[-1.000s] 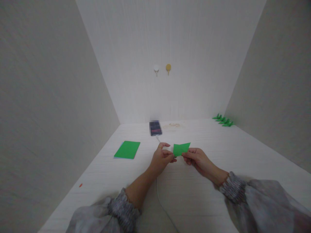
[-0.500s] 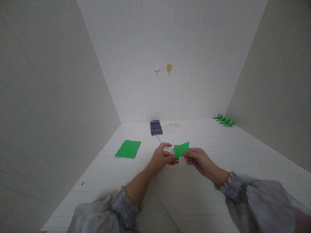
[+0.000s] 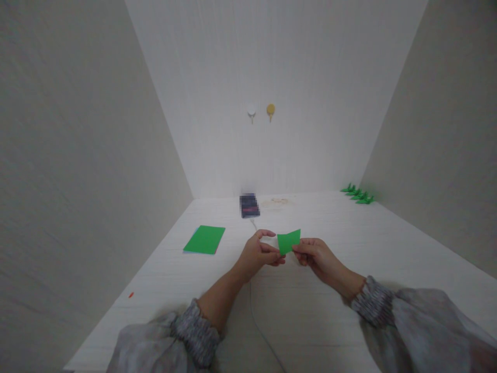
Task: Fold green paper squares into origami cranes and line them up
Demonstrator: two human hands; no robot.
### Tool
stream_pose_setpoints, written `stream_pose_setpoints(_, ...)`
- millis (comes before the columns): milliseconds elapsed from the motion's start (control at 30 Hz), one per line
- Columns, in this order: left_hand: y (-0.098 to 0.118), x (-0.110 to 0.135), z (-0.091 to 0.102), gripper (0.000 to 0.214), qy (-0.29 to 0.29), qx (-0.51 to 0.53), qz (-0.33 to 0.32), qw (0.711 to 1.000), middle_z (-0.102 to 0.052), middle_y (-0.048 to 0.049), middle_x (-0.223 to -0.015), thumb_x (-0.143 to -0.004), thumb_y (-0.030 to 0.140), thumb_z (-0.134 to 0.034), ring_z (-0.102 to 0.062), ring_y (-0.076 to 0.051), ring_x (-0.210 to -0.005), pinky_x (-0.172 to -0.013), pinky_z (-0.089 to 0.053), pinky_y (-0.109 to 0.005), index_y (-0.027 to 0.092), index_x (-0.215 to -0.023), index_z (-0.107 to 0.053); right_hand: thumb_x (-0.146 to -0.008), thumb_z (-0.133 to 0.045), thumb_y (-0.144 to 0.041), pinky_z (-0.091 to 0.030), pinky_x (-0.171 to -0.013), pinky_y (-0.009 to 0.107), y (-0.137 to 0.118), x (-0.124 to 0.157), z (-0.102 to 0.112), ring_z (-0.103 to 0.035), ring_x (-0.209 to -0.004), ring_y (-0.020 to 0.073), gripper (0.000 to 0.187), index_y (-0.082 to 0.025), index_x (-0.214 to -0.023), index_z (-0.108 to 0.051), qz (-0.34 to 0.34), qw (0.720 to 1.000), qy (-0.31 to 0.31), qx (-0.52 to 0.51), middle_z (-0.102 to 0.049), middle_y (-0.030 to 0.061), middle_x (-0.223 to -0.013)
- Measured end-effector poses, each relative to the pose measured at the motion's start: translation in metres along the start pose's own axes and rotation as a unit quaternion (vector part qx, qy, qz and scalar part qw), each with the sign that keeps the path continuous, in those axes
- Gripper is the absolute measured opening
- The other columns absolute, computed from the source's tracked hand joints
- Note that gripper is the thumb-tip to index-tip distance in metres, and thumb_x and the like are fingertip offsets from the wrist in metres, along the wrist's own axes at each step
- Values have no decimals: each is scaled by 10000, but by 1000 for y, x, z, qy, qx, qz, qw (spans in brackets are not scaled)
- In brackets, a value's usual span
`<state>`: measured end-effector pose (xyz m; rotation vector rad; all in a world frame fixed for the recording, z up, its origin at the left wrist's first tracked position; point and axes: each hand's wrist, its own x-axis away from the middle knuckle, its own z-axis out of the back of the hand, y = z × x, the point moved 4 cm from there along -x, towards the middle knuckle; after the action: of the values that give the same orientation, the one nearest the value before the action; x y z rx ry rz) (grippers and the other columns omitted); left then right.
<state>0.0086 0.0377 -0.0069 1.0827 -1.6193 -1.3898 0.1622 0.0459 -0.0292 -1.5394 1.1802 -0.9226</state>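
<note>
A small piece of green paper is held up between my two hands over the white table. My left hand pinches its lower left corner with the thumb, while the index finger stays bent and apart from the sheet. At the paper's right edge, my right hand grips it between thumb and fingers. The paper's top edge dips in the middle. Left of my hands lies a stack of square paper, green on top.
A dark, blurred phone-like device lies near the back wall, with a white cable running toward me. Several green folded-paper figures stand in the back right corner. An orange scrap lies at left. Two hooks hang on the wall.
Almost nothing differs. The green paper has tilted very slightly and its right corner sits a little lower and further left; both hands keep their hold.
</note>
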Motion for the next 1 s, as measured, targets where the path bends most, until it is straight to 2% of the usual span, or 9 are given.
stream_pose_setpoints(267,-1,-1,-1,536,-2,-2,14,1000,-655,-52,-660,-522,218,-724,-638,-205,-607,-555,-478,-293,159,-937,-390,-613,-618,-186,-241,-378,201,3,-2,2,-377,-367,52,172,-129,-474,-534,-4,1000,9,-8,-485,-32,-414)
stream_pose_setpoints(367,-1,-2,-2,485,2,-15,7,1000,-649,-47,-622,-569,265,-696,-636,-200,-599,-545,-480,-292,158,-933,-395,-614,-613,-189,-242,-378,199,1,-1,1,-382,-373,53,162,-132,-484,-536,-9,1000,14,-7,-491,-32,-424)
stream_pose_setpoints(600,-8,-5,0,491,22,-41,-19,999,-625,-2,-552,-549,269,-705,-615,-171,-512,-509,-473,-273,170,-910,-386,-610,-617,-203,-245,-384,208,0,0,-3,-373,-365,55,165,-134,-484,-535,-17,1000,19,11,-481,-39,-411)
stream_pose_setpoints(1000,4,-6,-2,436,29,18,-49,998,-569,59,-505,-574,140,-666,-583,-126,-471,-518,-470,-248,171,-897,-375,-617,-648,-263,-276,-414,211,-5,2,-7,-404,-424,65,180,-131,-537,-553,12,1000,-1,2,-502,-23,-482)
